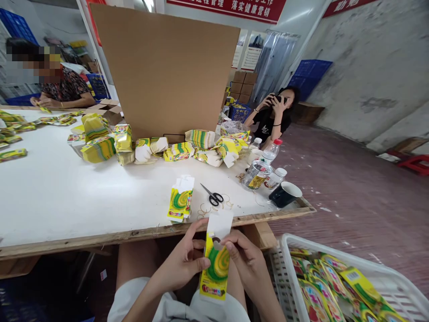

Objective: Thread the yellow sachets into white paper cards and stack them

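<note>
A yellow and green candy box point(216, 268) with a swirl print is held upright above my lap, its white top flap raised. My left hand point(187, 259) grips its left side, thumb on the front. At the upper right edge, the fingers of my right hand point(246, 255) pinch the box near the flap. A small stack of flat boxes point(180, 199) with the same print lies on the table just beyond my hands. Right of that stack are black-handled scissors point(214, 197) and several loose rubber bands point(204, 210).
The white table point(83, 192) has a wooden edge. Bundles of flat boxes point(177, 150) line a tall cardboard sheet point(164, 71). A dark mug point(284, 194), jar and bottles stand near the right corner. A white basket point(284, 268) holds filled packs. Two other people are beyond.
</note>
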### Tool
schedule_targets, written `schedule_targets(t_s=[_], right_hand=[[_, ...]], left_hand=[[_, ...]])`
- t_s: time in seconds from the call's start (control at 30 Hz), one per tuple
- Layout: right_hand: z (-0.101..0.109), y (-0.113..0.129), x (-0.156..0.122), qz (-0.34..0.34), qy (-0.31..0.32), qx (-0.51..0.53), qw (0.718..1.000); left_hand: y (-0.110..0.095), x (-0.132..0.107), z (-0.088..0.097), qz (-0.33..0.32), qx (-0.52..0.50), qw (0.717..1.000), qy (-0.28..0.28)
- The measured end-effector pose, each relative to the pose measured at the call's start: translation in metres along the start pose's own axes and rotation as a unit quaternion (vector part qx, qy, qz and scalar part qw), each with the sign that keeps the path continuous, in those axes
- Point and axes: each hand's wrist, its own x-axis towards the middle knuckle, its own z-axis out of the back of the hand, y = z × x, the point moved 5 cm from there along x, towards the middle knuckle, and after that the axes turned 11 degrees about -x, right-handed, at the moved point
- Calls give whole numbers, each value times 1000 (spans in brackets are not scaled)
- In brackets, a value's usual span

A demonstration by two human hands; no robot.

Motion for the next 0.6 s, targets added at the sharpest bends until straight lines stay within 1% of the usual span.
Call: schedule_targets(t_s=[0.07,0.1,0.13,0.17,0.23,0.3,0.33,0.4,0.47,0.53,0.6], right_hand=[[6,-4,0,-24,-58,27,998],[9,-7,0,-39,-86,44,995],[12,-8,1,-52,-101,59,992],[12,-9,1,-62,-96,68,991],[7,-10,3,-78,-32,66,994],[1,-10,3,-87,32,42,995],[-2,-11,2,-89,49,22,995],[-5,-13,2,-84,46,-21,995],[-6,-14,1,-76,33,-68,994],[-9,-14,-1,-66,27,-97,993],[-12,-14,-2,-57,30,-102,993]], left_hand=[[0,2,2,-3,26,1000,-5],[0,4,3,-13,45,999,-16],[-1,5,5,-26,65,997,-31],[-1,6,7,-37,86,995,-45],[-2,6,7,-49,124,989,-61],[-1,6,5,-49,145,987,-54],[-1,6,3,-48,145,987,-45],[-1,5,0,-38,129,991,-27],[-1,5,1,-28,100,994,-23],[0,6,4,-28,71,997,-34],[1,7,7,-34,47,997,-46]])
